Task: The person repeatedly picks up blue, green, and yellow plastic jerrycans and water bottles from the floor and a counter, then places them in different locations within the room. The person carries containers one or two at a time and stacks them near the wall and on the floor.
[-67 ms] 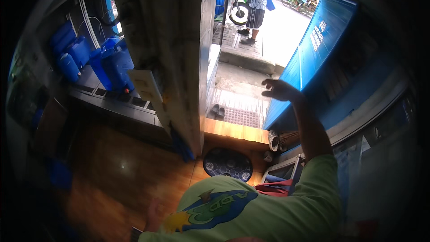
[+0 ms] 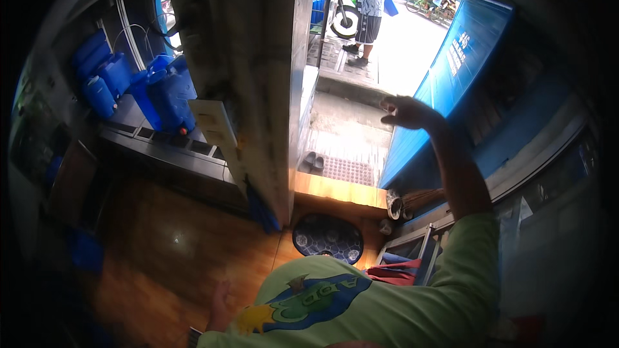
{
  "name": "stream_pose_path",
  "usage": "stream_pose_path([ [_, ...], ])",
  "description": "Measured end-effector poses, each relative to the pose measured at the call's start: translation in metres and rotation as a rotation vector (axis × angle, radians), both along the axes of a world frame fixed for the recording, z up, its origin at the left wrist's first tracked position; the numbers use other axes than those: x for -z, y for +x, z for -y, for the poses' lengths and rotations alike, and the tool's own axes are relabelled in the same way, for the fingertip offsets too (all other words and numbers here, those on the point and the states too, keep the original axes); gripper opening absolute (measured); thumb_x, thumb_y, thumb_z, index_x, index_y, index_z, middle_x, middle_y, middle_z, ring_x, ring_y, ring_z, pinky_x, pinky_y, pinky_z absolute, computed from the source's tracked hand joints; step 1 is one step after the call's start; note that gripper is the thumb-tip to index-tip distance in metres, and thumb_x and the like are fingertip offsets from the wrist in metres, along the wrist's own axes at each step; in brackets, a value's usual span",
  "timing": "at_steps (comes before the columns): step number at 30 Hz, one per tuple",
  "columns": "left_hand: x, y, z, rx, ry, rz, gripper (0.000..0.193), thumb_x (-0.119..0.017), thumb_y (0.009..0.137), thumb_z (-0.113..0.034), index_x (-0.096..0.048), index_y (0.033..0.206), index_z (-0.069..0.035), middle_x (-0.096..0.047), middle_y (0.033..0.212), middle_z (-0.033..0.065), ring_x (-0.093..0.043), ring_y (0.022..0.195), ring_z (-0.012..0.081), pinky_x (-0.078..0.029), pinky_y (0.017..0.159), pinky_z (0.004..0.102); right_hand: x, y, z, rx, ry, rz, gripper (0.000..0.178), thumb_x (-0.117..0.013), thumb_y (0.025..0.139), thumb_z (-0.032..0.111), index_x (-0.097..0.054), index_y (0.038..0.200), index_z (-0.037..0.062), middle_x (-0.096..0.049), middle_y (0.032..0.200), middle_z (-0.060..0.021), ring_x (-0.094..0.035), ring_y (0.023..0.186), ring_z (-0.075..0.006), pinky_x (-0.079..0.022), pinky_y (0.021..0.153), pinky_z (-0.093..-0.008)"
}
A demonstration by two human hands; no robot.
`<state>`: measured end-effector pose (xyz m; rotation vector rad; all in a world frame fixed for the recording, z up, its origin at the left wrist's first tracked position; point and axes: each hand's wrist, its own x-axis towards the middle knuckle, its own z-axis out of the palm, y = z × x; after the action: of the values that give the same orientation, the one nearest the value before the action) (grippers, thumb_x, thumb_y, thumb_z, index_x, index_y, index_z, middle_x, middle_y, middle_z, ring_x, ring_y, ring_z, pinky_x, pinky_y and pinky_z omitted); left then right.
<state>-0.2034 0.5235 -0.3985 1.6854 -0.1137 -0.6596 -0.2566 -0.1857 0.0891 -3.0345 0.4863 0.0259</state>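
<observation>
My right hand point(image 2: 412, 113) is raised in front of the open doorway, fingers loosely bent and apart, holding nothing. It appears in front of the edge of the blue door point(image 2: 445, 71); whether it touches the door I cannot tell. Low at my left side, my left hand point(image 2: 220, 306) hangs dim and partly hidden by my green shirt point(image 2: 361, 309). A finger of it stretches out, and nothing shows in its grasp. Below the doorway lies a dark oval doormat point(image 2: 327, 238) on the wooden floor point(image 2: 167, 238).
A wooden step point(image 2: 342, 191) leads to a ridged mat point(image 2: 348, 171) with dark slippers point(image 2: 314, 161) beside it. Outside, a person point(image 2: 371, 13) stands near a motorbike point(image 2: 345, 19). Blue water containers point(image 2: 161, 93) stand left of a thick post point(image 2: 258, 58). Red cloth point(image 2: 393, 272) lies at right.
My right hand has shifted slightly right and up, its fingers more curled. My right forearm has moved right too. The left hand looks nearly unchanged.
</observation>
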Motion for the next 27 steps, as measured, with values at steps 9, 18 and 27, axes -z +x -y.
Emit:
stream_pose_path([
  [9,0.032,0.028,0.007,0.244,0.262,-0.009,0.027,-0.064,0.089,-0.026,-0.059,0.108,-0.007,-0.06,0.097,0.0026,-0.059,0.085,0.0169,-0.05,0.08,0.0323,-0.089,0.058,0.023,-0.176,0.266,0.852,0.042,-0.059,0.093,0.034,-0.058,0.123,0.0039,-0.066,0.11,-0.0106,-0.064,0.099,-0.0201,-0.048,0.086,-0.0334],
  [18,-0.032,0.15,-0.019,0.175,0.111,-0.172,0.033,-0.068,0.089,-0.028,-0.061,0.115,-0.008,-0.065,0.1,0.007,-0.061,0.09,0.018,-0.054,0.079,0.0368,0.447,-0.032,-0.068,-0.497,0.212,-0.992,0.031,-0.067,0.086,0.036,-0.073,0.096,0.0072,-0.068,0.09,-0.0171,-0.065,0.09,-0.0309,-0.053,0.079,-0.0415],
  [27,-0.285,0.344,0.008,-0.566,-0.087,0.651,0.057,-0.065,0.089,-0.045,-0.051,0.132,-0.009,-0.062,0.115,0.0045,-0.058,0.104,0.0144,-0.047,0.091,0.0329,0.562,-0.133,-0.087,-1.052,-0.075,-1.168,0.033,-0.048,0.093,0.018,-0.063,0.122,0.0149,-0.068,0.109,-0.0118,-0.064,0.103,-0.0319,-0.054,0.083,-0.0393],
])
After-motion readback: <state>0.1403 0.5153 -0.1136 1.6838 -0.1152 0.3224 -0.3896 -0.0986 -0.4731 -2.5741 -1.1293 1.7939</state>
